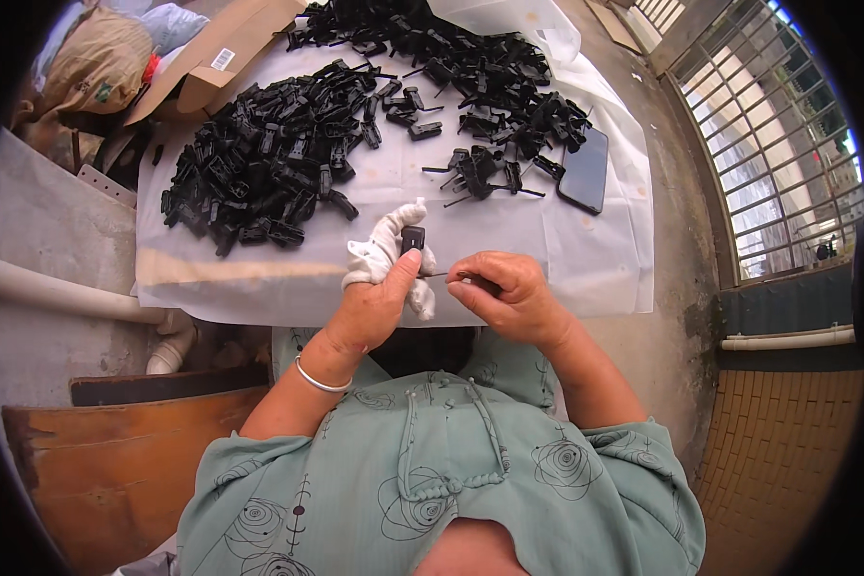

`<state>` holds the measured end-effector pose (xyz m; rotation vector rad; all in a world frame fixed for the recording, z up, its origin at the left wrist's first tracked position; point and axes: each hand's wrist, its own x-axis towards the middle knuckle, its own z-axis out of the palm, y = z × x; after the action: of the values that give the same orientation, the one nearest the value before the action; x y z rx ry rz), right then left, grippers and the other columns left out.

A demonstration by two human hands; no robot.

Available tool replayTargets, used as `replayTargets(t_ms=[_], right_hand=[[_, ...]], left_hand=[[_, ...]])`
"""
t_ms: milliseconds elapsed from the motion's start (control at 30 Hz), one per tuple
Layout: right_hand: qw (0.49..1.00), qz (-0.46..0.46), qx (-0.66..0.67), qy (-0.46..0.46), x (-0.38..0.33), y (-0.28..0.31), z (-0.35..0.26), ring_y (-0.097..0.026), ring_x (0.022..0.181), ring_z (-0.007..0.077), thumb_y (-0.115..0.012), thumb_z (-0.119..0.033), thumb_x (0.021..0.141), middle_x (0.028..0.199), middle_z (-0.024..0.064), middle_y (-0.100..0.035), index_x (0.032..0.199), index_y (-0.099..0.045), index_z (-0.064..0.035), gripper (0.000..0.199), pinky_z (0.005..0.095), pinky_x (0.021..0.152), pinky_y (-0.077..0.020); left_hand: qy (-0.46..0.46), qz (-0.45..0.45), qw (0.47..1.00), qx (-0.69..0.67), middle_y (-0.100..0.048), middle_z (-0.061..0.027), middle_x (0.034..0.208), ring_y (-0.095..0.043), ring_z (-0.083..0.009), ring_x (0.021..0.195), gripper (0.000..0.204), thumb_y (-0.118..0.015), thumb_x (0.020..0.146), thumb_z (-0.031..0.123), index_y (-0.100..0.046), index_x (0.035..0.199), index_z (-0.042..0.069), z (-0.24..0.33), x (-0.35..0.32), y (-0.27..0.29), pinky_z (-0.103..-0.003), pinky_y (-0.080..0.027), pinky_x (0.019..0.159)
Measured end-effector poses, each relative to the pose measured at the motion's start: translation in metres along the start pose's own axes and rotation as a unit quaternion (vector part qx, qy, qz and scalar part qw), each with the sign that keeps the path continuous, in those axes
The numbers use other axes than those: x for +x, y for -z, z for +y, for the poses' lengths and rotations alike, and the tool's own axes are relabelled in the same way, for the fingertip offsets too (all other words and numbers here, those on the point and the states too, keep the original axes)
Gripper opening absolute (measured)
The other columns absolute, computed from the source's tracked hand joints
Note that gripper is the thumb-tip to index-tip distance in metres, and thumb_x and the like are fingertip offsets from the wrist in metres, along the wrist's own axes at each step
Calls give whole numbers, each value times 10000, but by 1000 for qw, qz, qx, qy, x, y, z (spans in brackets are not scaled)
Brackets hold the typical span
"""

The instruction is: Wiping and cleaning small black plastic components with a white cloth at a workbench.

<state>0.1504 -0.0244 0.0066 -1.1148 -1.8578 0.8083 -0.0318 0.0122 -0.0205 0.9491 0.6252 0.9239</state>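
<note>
My left hand (378, 290), its fingers wrapped in a white cloth glove (370, 257) with the thumb bare, grips a small black plastic part (413, 238) near the table's front edge. The part stands upright between thumb and gloved fingers. Just to the right, my right hand (509, 291) is closed in a pinch on a thin dark strip (436, 276). The strip reaches toward the left hand; whether it joins the black part cannot be made out. Ahead on the left lies a large heap of black plastic parts (269, 158). A second heap (490, 86), with thin strips sticking out, spreads along the back right.
A dark smartphone (584, 175) lies on the right of the table, which has a white plastic sheet (610, 259) over it. An opened cardboard box (206, 72) and bags (101, 62) are at the far left. A barred metal gate (758, 144) stands to the right.
</note>
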Motion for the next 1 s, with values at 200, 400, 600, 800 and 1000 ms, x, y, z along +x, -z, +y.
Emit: replayTargets(t_ms=[200,400,600,800,1000], right_hand=[[995,98,18,22,-5,-4,13,-436,524,77,-677,-35,752,640,21,-529,830,-606,-17,107,212,486,-355],[975,71,176,-114,0,1,4,-380,545,49,-659,-63,800,648,-17,-484,811,-574,-8,102,207,490,-347],[990,64,111,-63,-3,3,9,-374,565,77,-574,-137,879,599,-8,-453,770,-537,-2,178,243,509,-360],[995,-13,73,-68,3,2,9,-397,557,108,-511,-150,905,576,51,-440,743,-529,-1,222,282,517,-368],[998,22,28,-59,7,-14,19,-422,516,201,-504,-139,893,594,128,-482,720,-505,2,224,328,505,-377]], left_hand=[[37,-53,997,-45,-491,-67,853,-471,-98,525,397,-387,902,74,-314,1291,35,4,4,-15,-223,-438,494],[14,-109,994,25,-440,-64,794,-354,-79,466,371,-424,877,106,-335,1225,11,6,-6,-32,-238,-383,430],[68,-114,990,-51,-434,-37,808,-358,-59,491,281,-411,894,51,-349,1168,46,13,-4,-27,-222,-364,416],[44,-42,981,185,-478,-66,857,-425,-98,616,245,-424,852,23,-417,1096,25,11,-1,-32,-227,-402,550],[-126,-22,907,400,-508,-115,876,-492,-201,784,222,-437,787,7,-465,1004,-28,-1,10,-23,-297,-431,748]])
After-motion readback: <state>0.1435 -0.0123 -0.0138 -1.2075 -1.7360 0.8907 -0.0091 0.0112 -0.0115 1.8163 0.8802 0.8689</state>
